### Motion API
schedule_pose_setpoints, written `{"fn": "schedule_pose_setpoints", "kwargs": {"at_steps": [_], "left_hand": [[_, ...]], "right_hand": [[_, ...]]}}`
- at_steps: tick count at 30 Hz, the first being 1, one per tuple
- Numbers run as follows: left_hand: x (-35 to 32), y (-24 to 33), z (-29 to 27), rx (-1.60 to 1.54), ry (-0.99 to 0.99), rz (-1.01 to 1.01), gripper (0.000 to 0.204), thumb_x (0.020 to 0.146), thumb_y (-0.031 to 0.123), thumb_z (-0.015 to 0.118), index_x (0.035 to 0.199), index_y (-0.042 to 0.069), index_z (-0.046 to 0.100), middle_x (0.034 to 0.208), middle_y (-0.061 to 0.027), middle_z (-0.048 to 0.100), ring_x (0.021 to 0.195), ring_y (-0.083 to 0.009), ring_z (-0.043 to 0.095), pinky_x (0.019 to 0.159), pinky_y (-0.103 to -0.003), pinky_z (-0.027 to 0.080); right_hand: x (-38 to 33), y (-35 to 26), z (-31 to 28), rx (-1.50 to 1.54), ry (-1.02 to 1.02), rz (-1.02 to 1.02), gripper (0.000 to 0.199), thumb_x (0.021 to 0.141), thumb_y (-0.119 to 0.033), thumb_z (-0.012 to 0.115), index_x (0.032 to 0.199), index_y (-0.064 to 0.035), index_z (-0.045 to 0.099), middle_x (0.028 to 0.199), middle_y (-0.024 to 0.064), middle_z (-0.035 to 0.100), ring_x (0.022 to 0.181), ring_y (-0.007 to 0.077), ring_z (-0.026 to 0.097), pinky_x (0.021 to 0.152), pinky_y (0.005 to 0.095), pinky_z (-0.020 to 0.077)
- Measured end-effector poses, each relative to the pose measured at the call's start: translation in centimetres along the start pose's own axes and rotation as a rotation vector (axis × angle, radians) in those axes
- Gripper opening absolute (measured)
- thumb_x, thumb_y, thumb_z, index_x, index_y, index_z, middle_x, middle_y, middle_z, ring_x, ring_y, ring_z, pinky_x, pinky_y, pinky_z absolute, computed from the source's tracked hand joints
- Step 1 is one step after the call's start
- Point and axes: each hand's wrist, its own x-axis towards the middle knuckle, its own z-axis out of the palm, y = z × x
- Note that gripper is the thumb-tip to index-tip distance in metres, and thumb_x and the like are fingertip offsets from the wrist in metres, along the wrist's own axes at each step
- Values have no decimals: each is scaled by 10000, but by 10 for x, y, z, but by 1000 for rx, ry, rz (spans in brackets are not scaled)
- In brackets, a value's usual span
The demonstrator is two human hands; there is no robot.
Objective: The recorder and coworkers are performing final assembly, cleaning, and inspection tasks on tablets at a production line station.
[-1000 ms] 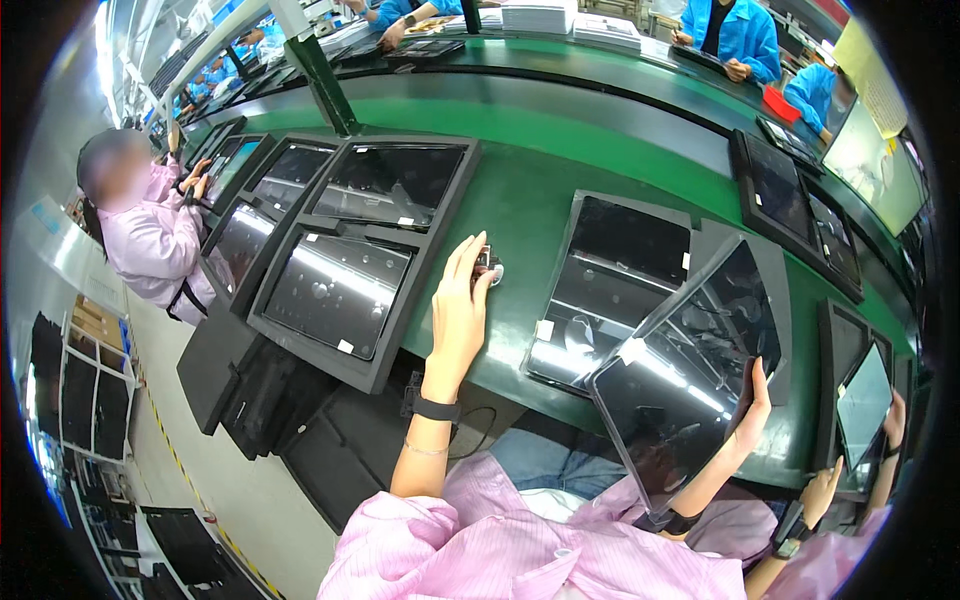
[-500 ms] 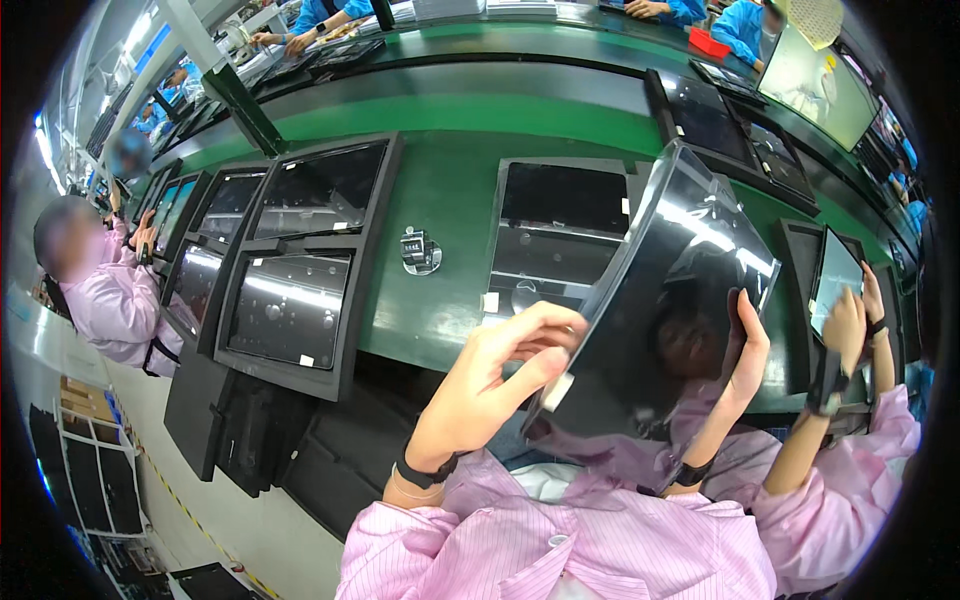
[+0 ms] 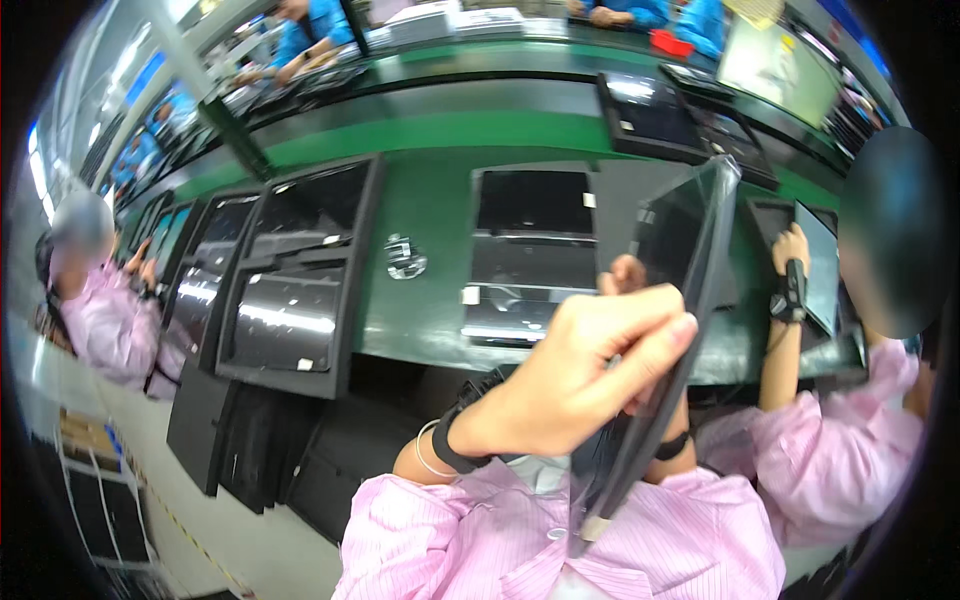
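An electronics assembly floor, by the look of it: dark glossy panels (image 3: 285, 318) lie in black trays (image 3: 343, 345) on a long green surface (image 3: 430, 215), with pink-clad co-workers (image 3: 840, 450) along its near edge and blue-clad ones (image 3: 325, 25) beyond the far edge.

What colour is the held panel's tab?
The tab is off-white, best seen in the head view.

From where I sit, I get only a few fingertips of the bare right-hand grip (image 3: 626, 274); the glossy black rectangular panel (image 3: 712, 250) covers the rest, and stands so nearly edge-on that its broad face is mostly lost to me. Motion smears the bare left-hand grip (image 3: 595, 365). On the left part of the green tabletop (image 3: 425, 205), a small silvery item (image 3: 405, 258) is too blurred to identify. Beyond the tabletop's far edge, the picture's top cuts off a blue-sleeved worker (image 3: 328, 25).
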Motion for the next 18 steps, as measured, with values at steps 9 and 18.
{"fn": "schedule_pose_setpoints", "kwargs": {"at_steps": [9,18], "left_hand": [[-39,-48,36,35,175,-22,301,908,44,420,632,-32,512,550,-65,560,444,-110,504,448,-218,402],[-93,-76,45,49,364,114,349,907,121,435,596,-31,484,533,-141,562,444,-196,567,436,-257,446]], "right_hand": [[33,6,-6,906,-847,39,279,913,-299,482,846,-51,374,697,71,432,566,208,478,548,288,424],[38,-11,-5,989,-1092,-106,285,926,-325,452,870,-49,409,784,117,507,682,270,585,613,376,491]]}}
